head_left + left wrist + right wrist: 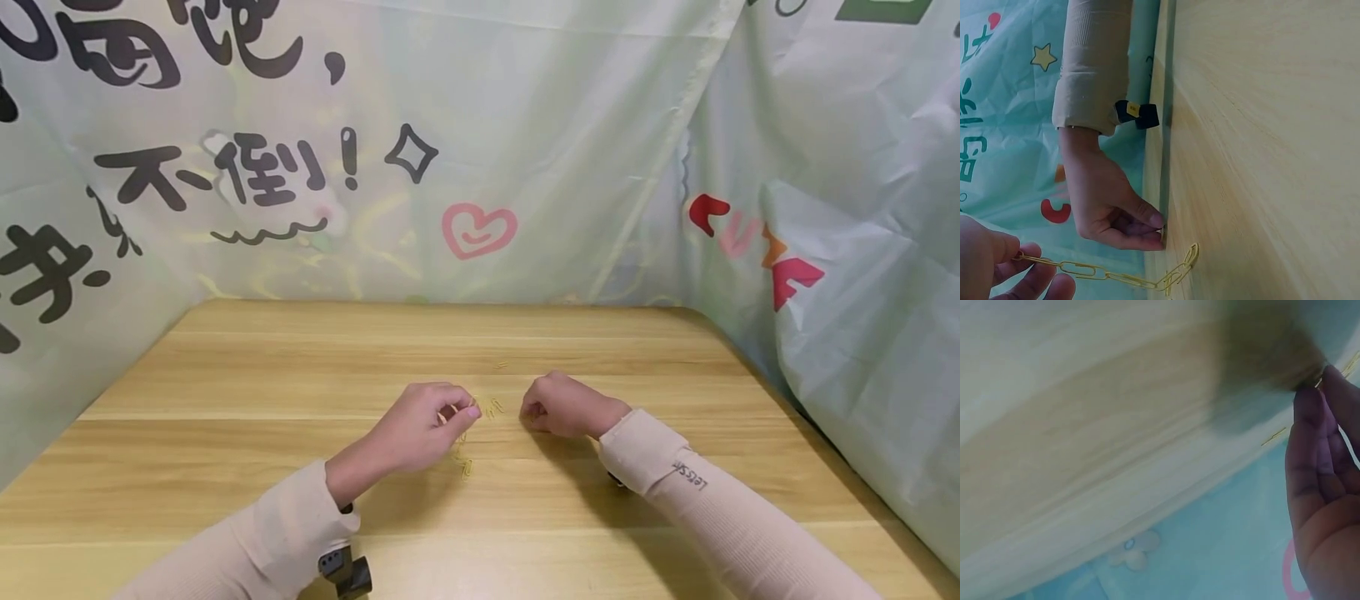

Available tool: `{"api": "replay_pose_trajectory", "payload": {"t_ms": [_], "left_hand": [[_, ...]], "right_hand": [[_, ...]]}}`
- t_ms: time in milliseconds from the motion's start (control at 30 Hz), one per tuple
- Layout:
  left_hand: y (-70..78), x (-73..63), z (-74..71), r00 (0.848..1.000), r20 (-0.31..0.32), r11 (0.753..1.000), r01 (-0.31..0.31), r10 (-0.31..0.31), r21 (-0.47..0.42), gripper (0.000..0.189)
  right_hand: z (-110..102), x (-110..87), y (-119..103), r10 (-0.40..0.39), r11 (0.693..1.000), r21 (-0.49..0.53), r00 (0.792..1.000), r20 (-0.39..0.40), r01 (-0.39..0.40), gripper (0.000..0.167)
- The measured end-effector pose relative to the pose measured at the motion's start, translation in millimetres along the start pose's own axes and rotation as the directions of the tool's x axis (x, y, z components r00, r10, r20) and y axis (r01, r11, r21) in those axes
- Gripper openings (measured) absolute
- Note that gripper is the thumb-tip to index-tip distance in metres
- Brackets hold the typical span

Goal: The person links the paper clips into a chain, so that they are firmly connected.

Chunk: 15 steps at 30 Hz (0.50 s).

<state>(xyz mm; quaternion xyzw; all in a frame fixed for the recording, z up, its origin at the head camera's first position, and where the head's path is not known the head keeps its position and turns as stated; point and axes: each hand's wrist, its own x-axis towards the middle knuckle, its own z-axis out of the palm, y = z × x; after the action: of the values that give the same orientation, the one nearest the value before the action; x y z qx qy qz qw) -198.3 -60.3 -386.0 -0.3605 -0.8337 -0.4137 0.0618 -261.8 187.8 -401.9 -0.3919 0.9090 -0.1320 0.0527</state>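
Note:
A chain of yellow paper clips (1082, 274) hangs from my left hand (422, 427), which pinches its top end between thumb and fingertips. The chain's lower end (468, 468) meets the wooden table. To the right, my right hand (568, 407) is low over the tabletop with thumb and fingertips together. A thin yellow paper clip (1319, 382) shows between those fingertips in the right wrist view, mostly hidden by them. Between the two hands lie several loose yellow paper clips (493, 407).
One more paper clip (502, 364) lies farther back on the wooden table (300, 358). Printed cloth (540, 167) hangs behind the table and along both sides. Each wrist wears a small black camera (347, 573) below its beige sleeve.

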Motion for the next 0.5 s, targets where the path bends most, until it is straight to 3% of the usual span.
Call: {"api": "replay_pose_trajectory", "payload": {"t_ms": [233,367,500], "left_hand": [[1.4,-4.1,2.7,0.999,0.019,0.999,0.047,-0.047,0.016,0.017],[3.2,-1.5,2.8,0.999,0.007,0.999,0.035,-0.035,0.015,0.016],[3.9,0.6,2.1,1.0,0.004,1.0,0.027,-0.027,0.011,0.016]], "right_hand": [[5.1,-5.2,-1.6,0.072,0.997,-0.033,0.997,0.022,-0.071,0.03],[4.7,-7.2,-1.5,0.11,0.989,-0.099,0.993,0.039,-0.106,0.03],[2.8,-8.5,-0.9,0.126,0.988,-0.094,0.992,0.031,-0.123,0.027]]}}
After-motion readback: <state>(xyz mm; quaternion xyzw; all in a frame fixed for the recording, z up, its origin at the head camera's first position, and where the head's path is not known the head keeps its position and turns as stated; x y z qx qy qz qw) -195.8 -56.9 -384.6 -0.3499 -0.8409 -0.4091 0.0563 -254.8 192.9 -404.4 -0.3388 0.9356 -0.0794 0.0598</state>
